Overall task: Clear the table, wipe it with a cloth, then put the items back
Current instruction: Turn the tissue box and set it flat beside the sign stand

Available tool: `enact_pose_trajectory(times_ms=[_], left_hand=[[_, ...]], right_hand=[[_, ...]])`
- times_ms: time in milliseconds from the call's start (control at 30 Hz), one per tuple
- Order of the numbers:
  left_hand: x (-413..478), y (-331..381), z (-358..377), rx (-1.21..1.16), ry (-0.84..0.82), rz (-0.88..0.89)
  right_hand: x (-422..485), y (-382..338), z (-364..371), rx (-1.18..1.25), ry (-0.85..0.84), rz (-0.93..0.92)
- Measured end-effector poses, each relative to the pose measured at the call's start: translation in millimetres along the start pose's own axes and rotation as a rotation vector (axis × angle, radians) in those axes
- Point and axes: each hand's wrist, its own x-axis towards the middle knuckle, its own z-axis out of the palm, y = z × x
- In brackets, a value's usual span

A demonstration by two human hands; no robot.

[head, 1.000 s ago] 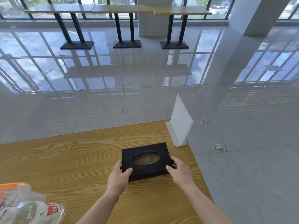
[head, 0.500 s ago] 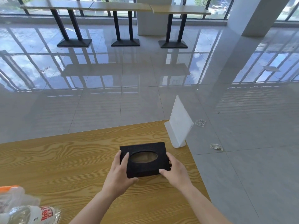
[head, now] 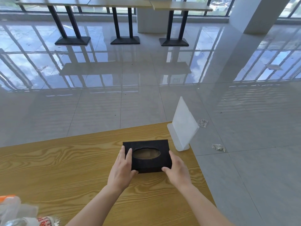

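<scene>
At the bottom left corner a clear plastic bag (head: 19,212) with an orange-topped bottle inside is cut off by the frame; red print shows on the label, but it is too blurred to read. The wooden table (head: 65,168) runs off the left and bottom edges, so only its far edge and right edge are seen, and its grain lies bare across the whole left half.

The left hand (head: 121,168) lies flat against the left end of the black tissue box (head: 149,165), fingers stretched along the top beside the oval opening and thumb at the near lower corner. The right hand (head: 177,170) presses the right end, thumb on the near face; its fingers are hidden behind the box. Both hands are spread wide and clasp the box between them. The box sits on the table, near the far right corner. What lies inside the oval opening is too dim to tell.

Just beyond, at the very corner, a white upright sign holder (head: 183,129) stands tilted back, close to the box but apart from it. Past the right edge, two crumpled clear wrappers (head: 218,147) lie on the glossy grey floor tiles (head: 244,176), which mirror the windows. Tall tables (head: 122,4) stand far off.
</scene>
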Motion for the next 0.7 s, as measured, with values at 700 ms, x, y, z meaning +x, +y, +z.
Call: enact_pose_trajectory(times_ms=[700], left_hand=[[55.5, 8.5, 3.8, 0.005, 0.03, -0.013]], right_hand=[[74.3, -19.3, -28.6, -0.239, 0.033, -0.113]])
